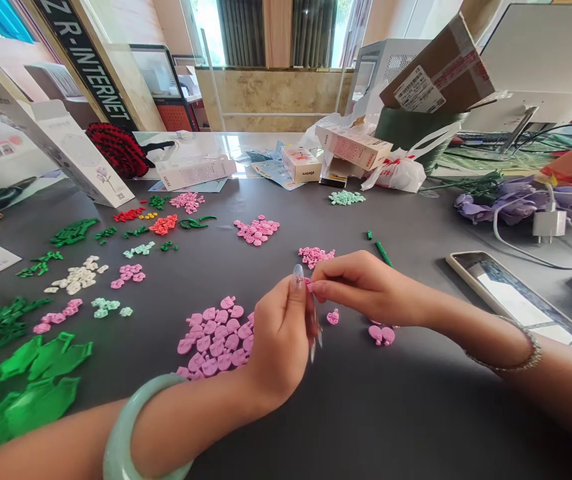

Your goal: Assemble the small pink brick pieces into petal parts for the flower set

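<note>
My left hand point(283, 330) and my right hand point(366, 287) meet above the dark table, both closed on a small pink piece point(309, 285) between their fingertips. Much of that piece is hidden by the fingers. Left of my left hand lies a heap of rounded pink pieces point(216, 337). Just behind my fingers is a pile of small pink pieces point(316, 256). One small pink piece point(333, 317) lies below my right hand, and a joined pair of round pink pieces point(382, 335) rests under my right wrist.
Green, white, red and pink pieces lie in groups at the left, with large green leaves point(41, 373) nearest. A phone point(521, 300), a white charger point(550, 223) and purple flowers point(516, 197) are at the right. Small boxes point(302, 165) stand at the back.
</note>
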### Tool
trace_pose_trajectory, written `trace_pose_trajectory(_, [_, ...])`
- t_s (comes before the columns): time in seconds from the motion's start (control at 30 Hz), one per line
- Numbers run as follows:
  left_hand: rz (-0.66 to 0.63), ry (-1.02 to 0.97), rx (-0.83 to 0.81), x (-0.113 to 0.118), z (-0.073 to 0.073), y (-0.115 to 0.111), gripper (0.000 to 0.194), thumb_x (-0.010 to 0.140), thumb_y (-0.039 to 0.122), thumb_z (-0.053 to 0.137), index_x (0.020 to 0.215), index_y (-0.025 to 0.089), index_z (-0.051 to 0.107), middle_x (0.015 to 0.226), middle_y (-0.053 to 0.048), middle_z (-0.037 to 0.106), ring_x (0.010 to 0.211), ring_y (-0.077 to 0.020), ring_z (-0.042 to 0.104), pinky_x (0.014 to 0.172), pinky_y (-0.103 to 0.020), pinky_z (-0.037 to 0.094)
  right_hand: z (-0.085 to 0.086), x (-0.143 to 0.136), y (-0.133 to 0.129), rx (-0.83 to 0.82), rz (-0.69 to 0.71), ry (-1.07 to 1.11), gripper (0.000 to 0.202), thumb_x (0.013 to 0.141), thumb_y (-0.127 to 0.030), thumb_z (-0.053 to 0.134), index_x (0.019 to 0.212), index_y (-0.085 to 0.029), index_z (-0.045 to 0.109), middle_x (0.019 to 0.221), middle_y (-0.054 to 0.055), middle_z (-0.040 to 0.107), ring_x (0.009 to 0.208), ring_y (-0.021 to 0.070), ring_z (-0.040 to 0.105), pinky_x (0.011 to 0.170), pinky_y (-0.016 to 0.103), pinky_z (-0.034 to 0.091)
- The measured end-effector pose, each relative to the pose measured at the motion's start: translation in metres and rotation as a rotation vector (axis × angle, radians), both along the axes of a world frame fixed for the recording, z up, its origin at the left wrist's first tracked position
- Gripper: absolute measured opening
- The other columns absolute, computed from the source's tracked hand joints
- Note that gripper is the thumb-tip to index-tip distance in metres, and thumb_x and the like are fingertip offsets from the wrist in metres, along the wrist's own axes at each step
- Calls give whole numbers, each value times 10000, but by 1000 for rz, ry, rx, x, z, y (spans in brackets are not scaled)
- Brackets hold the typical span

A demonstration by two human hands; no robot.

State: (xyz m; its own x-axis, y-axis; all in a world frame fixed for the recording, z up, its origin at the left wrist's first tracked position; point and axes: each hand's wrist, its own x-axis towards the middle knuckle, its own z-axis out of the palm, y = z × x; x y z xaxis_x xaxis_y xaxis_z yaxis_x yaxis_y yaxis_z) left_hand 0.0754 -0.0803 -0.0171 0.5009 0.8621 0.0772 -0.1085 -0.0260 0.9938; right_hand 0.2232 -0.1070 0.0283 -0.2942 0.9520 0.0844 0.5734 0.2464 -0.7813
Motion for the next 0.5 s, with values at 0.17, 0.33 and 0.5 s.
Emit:
trace_pose_trajectory(0.17, [21, 45, 65, 0, 1, -2, 382, 944, 372, 339, 610, 193, 384, 486, 50, 426, 394, -67, 398, 380, -181, 352, -1, -5, -1, 0, -38, -36, 258, 892, -286, 435, 679, -159, 508, 623, -19, 508, 580, 88, 427, 537, 218, 348])
trace_pose_trajectory(0.33, [42, 100, 158, -3, 2, -5, 392, 949, 373, 328, 601, 197, 375, 473, 46, 419, 395, -75, 404, 391, -191, 349, -1, -6, -1, -50, -36, 2, 256, 880, -277, 446, 671, -152, 524, 605, -24, 489, 566, 85, 399, 516, 216, 331])
trace_pose_trajectory(0.5, [38, 139, 213, -5, 1, -6, 400, 957, 348, 305, 594, 197, 377, 479, 38, 422, 415, -81, 421, 406, -192, 350, -1, -1, 2, -64, -8, 21, 258, 877, -289, 459, 688, -142, 554, 613, -23, 487, 579, 84, 398, 529, 215, 336])
